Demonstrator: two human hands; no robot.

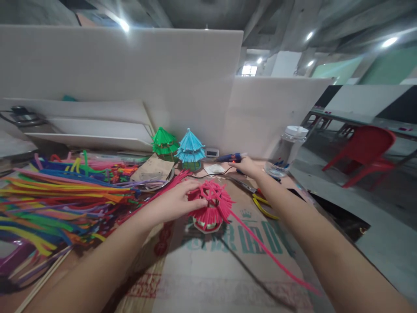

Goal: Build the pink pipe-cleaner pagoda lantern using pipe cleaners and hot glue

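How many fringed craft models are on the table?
3: a pink fringed model at the left hand and, beyond it, a green cone-roofed model and a light-blue cone-roofed model, side by side.

One camera, worn on the person's head, looks forward and down between the two forearms [107,248], which enter from the lower left and lower right. It sits near enough that the left hand [176,201] and the right hand [246,166] fall close to mid-frame, with the pink model [209,214] just below centre and the cardboard sheet [202,269] running to the bottom edge. The tilt is shallow: a pale partition [195,82] stands ahead, the ceiling [202,12] shows along the top, and a red chair [368,145] appears well apart at the right
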